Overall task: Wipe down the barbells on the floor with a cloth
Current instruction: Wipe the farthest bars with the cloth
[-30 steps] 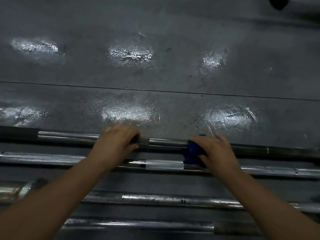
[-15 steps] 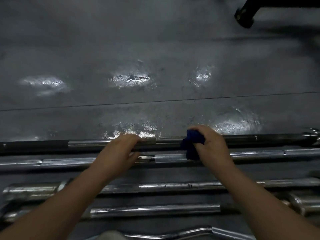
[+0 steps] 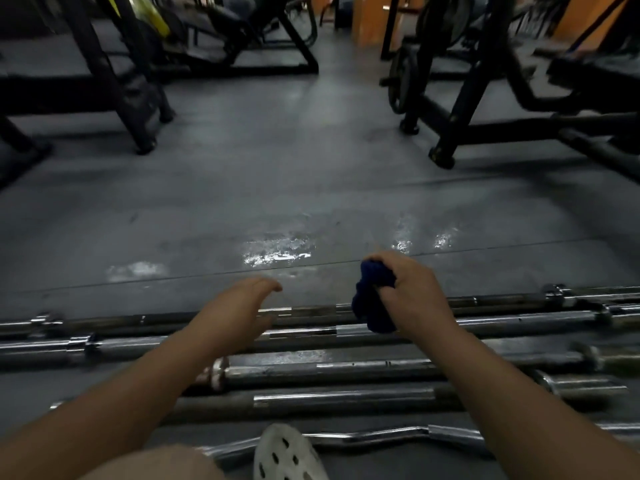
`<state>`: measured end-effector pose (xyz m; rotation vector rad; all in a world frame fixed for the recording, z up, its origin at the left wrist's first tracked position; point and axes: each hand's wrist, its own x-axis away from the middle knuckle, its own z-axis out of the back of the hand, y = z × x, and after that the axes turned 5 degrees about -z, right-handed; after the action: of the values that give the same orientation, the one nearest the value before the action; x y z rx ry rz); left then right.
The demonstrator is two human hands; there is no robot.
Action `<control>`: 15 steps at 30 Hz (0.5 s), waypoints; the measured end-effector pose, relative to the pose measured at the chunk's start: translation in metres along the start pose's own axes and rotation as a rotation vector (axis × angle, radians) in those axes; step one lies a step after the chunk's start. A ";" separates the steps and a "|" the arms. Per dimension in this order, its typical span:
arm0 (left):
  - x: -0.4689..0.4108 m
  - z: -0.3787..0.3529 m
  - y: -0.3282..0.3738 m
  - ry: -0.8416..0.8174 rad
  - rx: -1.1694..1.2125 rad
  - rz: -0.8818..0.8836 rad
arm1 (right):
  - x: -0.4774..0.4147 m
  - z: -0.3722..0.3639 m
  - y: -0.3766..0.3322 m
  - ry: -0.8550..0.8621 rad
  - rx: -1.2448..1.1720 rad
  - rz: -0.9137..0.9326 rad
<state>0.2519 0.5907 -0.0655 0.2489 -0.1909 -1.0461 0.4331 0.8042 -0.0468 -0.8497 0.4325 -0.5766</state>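
Note:
Several steel barbells lie side by side across the grey floor; the farthest one (image 3: 502,301) runs left to right, with a nearer one (image 3: 346,370) below it and a curl bar (image 3: 398,434) closest to me. My right hand (image 3: 412,296) is lifted above the far bars and clutches a bunched dark blue cloth (image 3: 372,299). My left hand (image 3: 239,313) hovers over the far bars with its fingers apart, holding nothing and touching no bar.
Black gym machine frames stand at the back left (image 3: 138,109) and back right (image 3: 460,109), with a bare wet-looking strip of floor (image 3: 277,251) between them and the bars. My white perforated shoe (image 3: 287,455) sits at the bottom beside the curl bar.
My view has tilted up, revealing the gym machines. My left hand has let go of the far bar and opened. My right hand has lifted the cloth off the bar.

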 end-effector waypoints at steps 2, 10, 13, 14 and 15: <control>0.018 0.019 0.004 0.015 0.012 -0.006 | 0.017 0.005 -0.026 0.014 0.028 0.037; 0.098 0.084 0.020 0.040 -0.074 -0.057 | 0.063 0.007 -0.090 0.004 0.186 0.130; 0.115 0.101 0.015 0.041 -0.100 -0.066 | 0.069 0.004 -0.104 0.014 0.182 0.161; 0.118 0.105 0.012 0.037 -0.111 -0.069 | 0.068 0.002 -0.105 0.012 0.186 0.167; 0.119 0.107 0.006 0.031 -0.122 -0.065 | 0.066 -0.001 -0.106 0.005 0.190 0.176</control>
<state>0.2857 0.4782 0.0429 0.1621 -0.0909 -1.1134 0.4513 0.7065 0.0286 -0.6216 0.4452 -0.4489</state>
